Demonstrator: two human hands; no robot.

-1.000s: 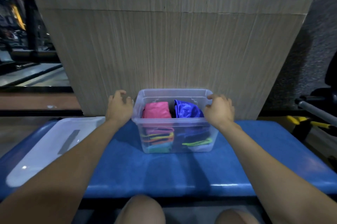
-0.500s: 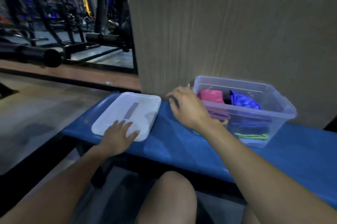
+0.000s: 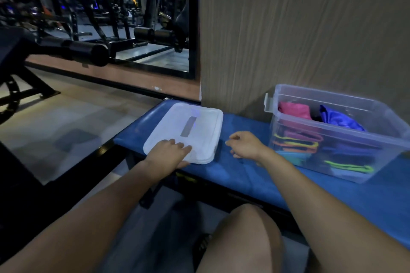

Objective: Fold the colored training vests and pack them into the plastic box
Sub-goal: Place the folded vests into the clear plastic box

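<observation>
Head view: left hand (image 3: 169,150) laid on near edge of lid (image 3: 190,130), fingers (image 3: 183,145) straight, flat on top. Right hand (image 3: 245,145) held just right of lid above blue tabletop (image 3: 244,175), fingers loosely curled, nothing held. Box (image 3: 337,137) seen right of right fingers, folded vests (image 3: 295,111) packed inside.

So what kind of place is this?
Most likely a gym: a wall mirror reflecting exercise machines, a padded roller on nearby equipment, and the blue padded bench that holds the plastic box of vests.
</observation>
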